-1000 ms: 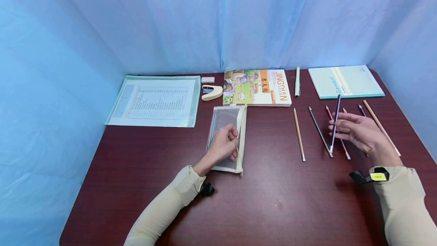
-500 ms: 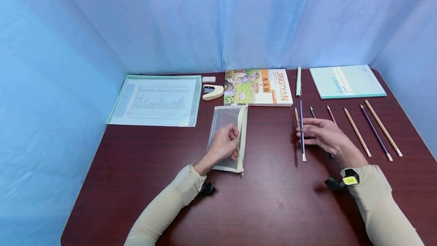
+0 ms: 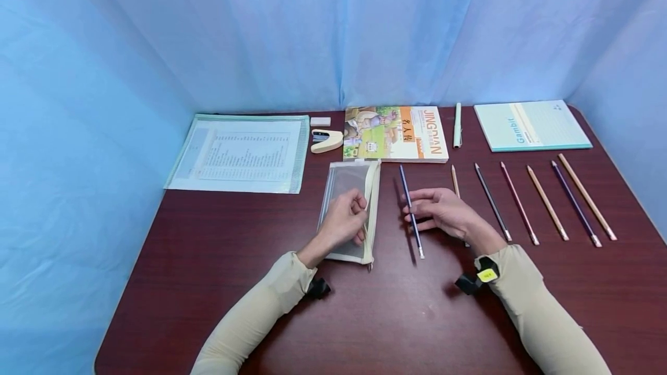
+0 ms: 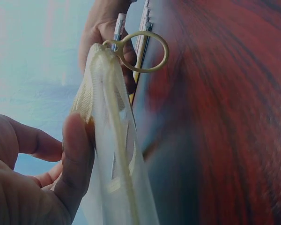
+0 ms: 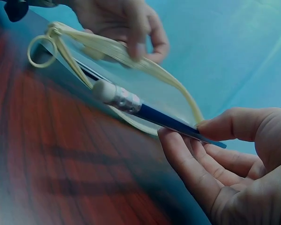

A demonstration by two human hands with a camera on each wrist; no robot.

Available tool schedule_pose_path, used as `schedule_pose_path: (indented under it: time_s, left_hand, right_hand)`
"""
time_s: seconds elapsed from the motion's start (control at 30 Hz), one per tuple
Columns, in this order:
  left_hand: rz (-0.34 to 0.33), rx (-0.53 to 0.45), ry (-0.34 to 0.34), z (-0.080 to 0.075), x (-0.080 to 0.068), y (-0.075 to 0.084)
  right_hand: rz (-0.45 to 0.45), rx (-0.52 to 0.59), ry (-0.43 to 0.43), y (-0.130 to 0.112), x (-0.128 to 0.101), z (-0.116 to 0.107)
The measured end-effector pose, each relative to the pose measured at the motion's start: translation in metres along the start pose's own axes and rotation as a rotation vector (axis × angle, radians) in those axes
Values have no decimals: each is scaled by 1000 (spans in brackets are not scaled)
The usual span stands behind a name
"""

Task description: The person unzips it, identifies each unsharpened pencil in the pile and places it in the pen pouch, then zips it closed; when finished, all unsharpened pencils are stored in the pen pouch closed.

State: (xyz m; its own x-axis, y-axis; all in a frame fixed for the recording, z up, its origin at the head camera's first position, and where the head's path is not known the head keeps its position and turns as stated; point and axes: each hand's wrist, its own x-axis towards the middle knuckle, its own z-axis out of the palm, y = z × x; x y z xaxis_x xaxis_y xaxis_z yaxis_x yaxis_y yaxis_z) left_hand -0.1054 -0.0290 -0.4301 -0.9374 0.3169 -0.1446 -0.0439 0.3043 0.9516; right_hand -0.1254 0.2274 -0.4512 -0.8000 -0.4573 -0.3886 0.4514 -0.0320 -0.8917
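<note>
A see-through zip pouch (image 3: pixel 346 177) with a cream zipper edge lies left of the middle of the table. My left hand (image 3: pixel 344 219) pinches one side of its mouth and lifts it, so the mouth gapes in the right wrist view. A slim dark thing shows inside that mouth. Between thumb and fingers, my right hand (image 3: pixel 443 212) holds a dark blue pencil (image 5: pixel 164 118) with a white eraser, raised over the table just right of the pouch. A ring pull (image 4: pixel 152 68) hangs at the zipper's end.
Several pencils, among them a black one (image 3: pixel 492 201) and a red one (image 3: pixel 518 201), lie spaced out on the right. Along the back are a document sleeve (image 3: pixel 245 155), an eraser (image 3: pixel 320 121), a stapler (image 3: pixel 326 142), a book (image 3: pixel 375 132), a pen (image 3: pixel 457 126) and a notebook (image 3: pixel 537 126).
My right hand has carried the blue pencil leftward from above the pencil row to beside the pouch. My left hand has kept its hold on the pouch's mouth.
</note>
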Motion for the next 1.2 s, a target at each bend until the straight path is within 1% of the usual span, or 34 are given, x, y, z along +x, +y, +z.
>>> schedule_pose_path:
  time_s: [0.17,0.23,0.3,0.43,0.57,0.7,0.83,0.93,1.03,1.2]
  left_hand:
    - [-4,-2,-6,0,-1,2]
    - [-2,0,-8,0,-1,2]
    - [1,5,-8,0,-1,2]
    - [7,14,-8,-1,-1,2]
    - [1,14,-13,0,-1,2]
    - [-4,15,-17,1,-1,2]
    - [1,18,-13,0,-1,2]
    - [2,15,-13,0,-1,2]
    - [0,14,-16,1,-1,2]
    - [10,6,-11,1,-1,1]
  right_hand:
    - [33,-24,-58,3,16,18]
    - [43,-41,-69,3,22,24]
    - [53,-56,-61,2,28,29]
    - [49,-60,6,-1,39,40]
    - [8,-38,81,-2,46,54]
    - [-29,-35,140,1,49,66]
    - [-50,-48,178,2,50,73]
    - [-54,-64,186,0,47,73]
    - [-54,-102,193,-3,41,67]
    - [-92,-200,208,-14,21,40]
